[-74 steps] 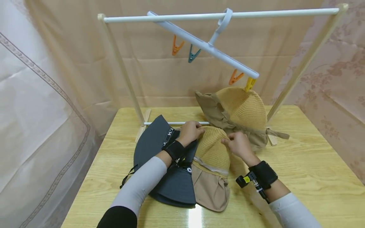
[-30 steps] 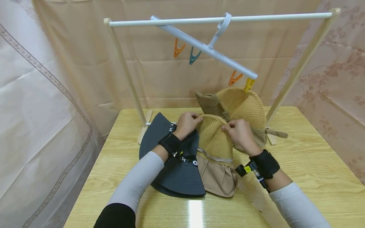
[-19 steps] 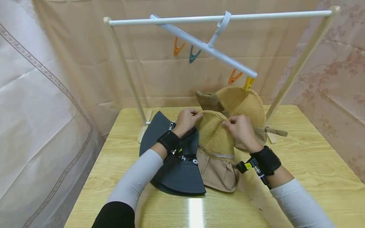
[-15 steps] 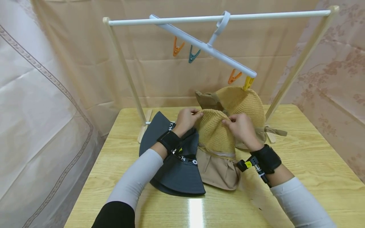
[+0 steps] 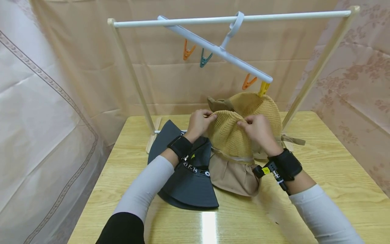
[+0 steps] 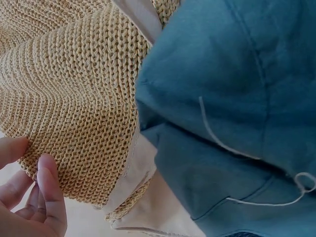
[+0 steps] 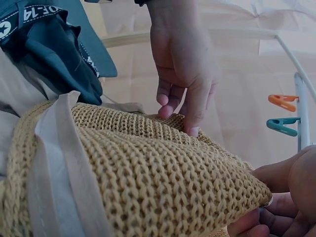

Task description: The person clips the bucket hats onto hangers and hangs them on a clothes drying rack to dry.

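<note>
A straw-yellow knit sun hat [image 5: 230,135] with a tan cloth brim hangs crown up between both hands. My left hand [image 5: 198,124] pinches the left side of its crown top between thumb and fingers, as the left wrist view shows close up. At the crown's right side, my right hand [image 5: 260,131] pinches the knit. Below my left wrist lies a dark blue-grey bucket hat [image 5: 189,186] with a lettered black band. Behind the held hat, a second knit hat [image 5: 269,113] hangs from a yellow clip [image 5: 263,88] and is partly covered in the head view.
A white hanger [image 5: 219,51] hooks over the rack's top bar [image 5: 283,16] and slants down to the right. Two orange clips and a teal clip [image 5: 205,58] hang from it with nothing in them. The rack's posts stand on the wooden table [image 5: 323,203].
Both hands have raised the knit hat up and away from me, toward the hanging hat; its brim has shifted up beside the dark hat. The dark hat lies nearly where it was.
</note>
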`<state>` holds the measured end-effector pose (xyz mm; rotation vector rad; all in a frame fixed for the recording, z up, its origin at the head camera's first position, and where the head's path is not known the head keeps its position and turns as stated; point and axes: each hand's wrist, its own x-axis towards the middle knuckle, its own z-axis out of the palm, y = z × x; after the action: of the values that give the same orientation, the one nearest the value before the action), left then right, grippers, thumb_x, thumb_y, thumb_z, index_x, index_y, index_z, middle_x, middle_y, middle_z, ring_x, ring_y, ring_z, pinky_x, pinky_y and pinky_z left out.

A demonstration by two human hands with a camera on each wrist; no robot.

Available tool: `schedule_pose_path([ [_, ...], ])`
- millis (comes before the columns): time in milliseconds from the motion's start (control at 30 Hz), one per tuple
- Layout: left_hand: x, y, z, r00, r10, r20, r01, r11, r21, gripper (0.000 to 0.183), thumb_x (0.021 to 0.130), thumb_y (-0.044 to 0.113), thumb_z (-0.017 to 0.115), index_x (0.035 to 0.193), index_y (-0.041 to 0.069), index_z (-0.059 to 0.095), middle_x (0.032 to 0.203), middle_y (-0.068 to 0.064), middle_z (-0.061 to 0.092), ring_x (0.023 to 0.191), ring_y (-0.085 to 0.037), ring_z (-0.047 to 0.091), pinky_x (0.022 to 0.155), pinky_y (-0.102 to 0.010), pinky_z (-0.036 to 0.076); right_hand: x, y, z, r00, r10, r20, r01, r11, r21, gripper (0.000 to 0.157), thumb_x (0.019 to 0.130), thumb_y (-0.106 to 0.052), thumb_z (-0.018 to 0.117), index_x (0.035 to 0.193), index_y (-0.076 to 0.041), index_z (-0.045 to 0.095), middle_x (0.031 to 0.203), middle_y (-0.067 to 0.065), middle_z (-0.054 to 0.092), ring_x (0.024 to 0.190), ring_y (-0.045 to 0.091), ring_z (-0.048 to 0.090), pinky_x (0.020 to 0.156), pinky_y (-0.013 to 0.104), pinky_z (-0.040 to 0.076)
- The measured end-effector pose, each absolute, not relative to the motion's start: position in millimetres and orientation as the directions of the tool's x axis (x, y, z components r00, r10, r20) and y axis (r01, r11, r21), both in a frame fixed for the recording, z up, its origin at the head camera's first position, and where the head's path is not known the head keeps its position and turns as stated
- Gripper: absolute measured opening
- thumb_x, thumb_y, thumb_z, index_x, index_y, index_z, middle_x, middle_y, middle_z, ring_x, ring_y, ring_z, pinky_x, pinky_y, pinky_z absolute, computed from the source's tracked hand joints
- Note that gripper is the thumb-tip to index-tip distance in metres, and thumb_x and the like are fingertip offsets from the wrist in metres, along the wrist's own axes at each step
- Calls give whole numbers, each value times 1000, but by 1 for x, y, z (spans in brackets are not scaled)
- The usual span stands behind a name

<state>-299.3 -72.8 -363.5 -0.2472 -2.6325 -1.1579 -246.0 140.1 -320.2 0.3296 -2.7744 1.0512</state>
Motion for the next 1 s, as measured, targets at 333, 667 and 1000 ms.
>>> schedule_pose_path([
  [333, -306, -70, -353, -947, 61, 316, 274, 668, 692, 26, 93, 29, 67, 103, 7, 75, 103, -8, 74, 87, -22, 68, 74, -31, 52, -255, 141, -314, -950, -143, 277, -290, 729, -620, 23, 93, -19, 66, 91, 2, 76, 78, 17, 71, 54, 15, 48, 52, 26, 36],
  [667, -314, -66, -342, -957, 95, 273, 267, 652, 710, 26, 94, 28, 66, 104, 7, 74, 102, -8, 74, 88, -22, 66, 74, -31, 51, -261, 145, -311, -947, -115, 302, -288, 721, -630, 23, 92, -19, 67, 88, 2, 76, 74, 15, 70, 52, 13, 46, 50, 25, 35],
  [1000, -324, -62, -335, -964, 94, 249, 243, 687, 684, 25, 93, 29, 67, 105, 9, 75, 108, -5, 73, 96, -21, 67, 82, -32, 52, -271, 145, -307, -937, -95, 337, -302, 706, -641, 20, 91, -17, 68, 91, 2, 76, 81, 18, 73, 54, 13, 48, 50, 24, 34],
])
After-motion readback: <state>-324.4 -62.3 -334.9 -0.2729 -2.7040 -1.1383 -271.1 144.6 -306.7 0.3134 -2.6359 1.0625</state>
